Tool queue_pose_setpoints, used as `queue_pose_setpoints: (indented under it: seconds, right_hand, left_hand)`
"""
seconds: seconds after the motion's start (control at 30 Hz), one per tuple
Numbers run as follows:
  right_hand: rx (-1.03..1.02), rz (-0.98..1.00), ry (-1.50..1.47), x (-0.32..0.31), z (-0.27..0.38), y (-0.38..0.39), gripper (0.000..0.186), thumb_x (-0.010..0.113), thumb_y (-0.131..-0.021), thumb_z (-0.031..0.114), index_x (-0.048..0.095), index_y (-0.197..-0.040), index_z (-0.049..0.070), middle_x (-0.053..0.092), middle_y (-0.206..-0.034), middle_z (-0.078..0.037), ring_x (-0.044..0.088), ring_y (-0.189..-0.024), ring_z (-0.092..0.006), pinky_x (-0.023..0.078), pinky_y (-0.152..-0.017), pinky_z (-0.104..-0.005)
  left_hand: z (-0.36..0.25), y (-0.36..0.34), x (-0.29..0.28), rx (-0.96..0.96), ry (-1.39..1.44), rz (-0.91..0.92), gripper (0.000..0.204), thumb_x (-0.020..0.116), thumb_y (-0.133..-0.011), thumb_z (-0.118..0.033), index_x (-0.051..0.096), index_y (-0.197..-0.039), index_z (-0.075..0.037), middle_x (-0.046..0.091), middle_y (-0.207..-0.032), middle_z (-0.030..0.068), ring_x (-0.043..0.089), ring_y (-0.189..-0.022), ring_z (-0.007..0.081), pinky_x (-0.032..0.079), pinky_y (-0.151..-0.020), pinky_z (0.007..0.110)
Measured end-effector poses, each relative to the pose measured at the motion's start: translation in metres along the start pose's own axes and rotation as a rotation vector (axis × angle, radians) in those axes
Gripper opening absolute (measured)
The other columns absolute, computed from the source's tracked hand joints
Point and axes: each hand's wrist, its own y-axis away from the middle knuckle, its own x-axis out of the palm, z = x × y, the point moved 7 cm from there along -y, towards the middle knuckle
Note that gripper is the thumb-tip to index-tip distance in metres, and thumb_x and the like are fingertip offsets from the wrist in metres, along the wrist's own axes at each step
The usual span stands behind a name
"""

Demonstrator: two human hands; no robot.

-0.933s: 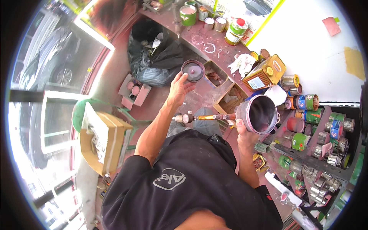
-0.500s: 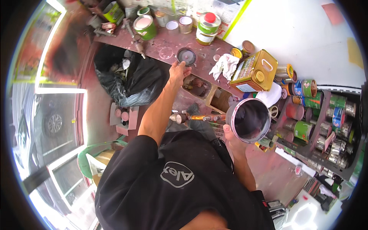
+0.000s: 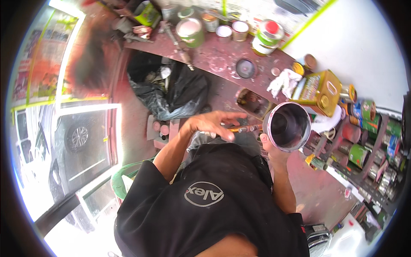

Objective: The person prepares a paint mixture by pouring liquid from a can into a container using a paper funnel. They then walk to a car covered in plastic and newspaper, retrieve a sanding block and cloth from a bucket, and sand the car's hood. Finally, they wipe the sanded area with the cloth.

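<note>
Cup [image 3: 289, 127], dark inside, in right hand [image 3: 274, 150].

A short word in pale letters inside an oval emblem [image 3: 204, 194] stands upside down on the black shirt [image 3: 209, 220], lower middle of the frame; it is the clearest lettering. At the top right of centre, printed sheets [image 3: 257, 10] on the wall carry small dark and some red print, too fine to read. The gold tin [image 3: 317, 93], at right, bears blurred lettering on its side. Labels on the red-capped can [image 3: 266, 40] and green can [image 3: 358, 155] are illegible.
</note>
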Motion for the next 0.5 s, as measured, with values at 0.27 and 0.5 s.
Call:
queue_pose_setpoints:
  seconds: [0.27,0.5]
  right_hand:
    - [0.111,0.385,-0.151,0.143,-0.011,-0.040,0.109,0.096,-0.069,0.018,0.030,-0.154,-0.001,0.052,-0.143,-0.015,0.056,-0.130,-0.0254,0.047,-0.111,-0.0411]
    - [0.086,0.336,-0.338,0.212,0.029,-0.104,0.119,0.097,-0.076,0.031,0.021,-0.164,0.005,0.042,-0.158,-0.021,0.051,-0.141,-0.0319,0.039,-0.118,-0.0457]
  left_hand:
    - [-0.006,0.082,-0.039,0.139,0.056,-0.262,0.055,0.082,-0.087,-0.014,0.061,-0.136,-0.003,0.067,-0.114,-0.0001,0.060,-0.103,0.0094,0.051,-0.090,0.029]
    - [-0.014,0.173,-0.132,0.247,0.013,-0.959,0.036,0.075,-0.090,-0.008,0.064,-0.124,-0.005,0.063,-0.095,-0.0042,0.056,-0.078,0.0054,0.048,-0.068,0.024]
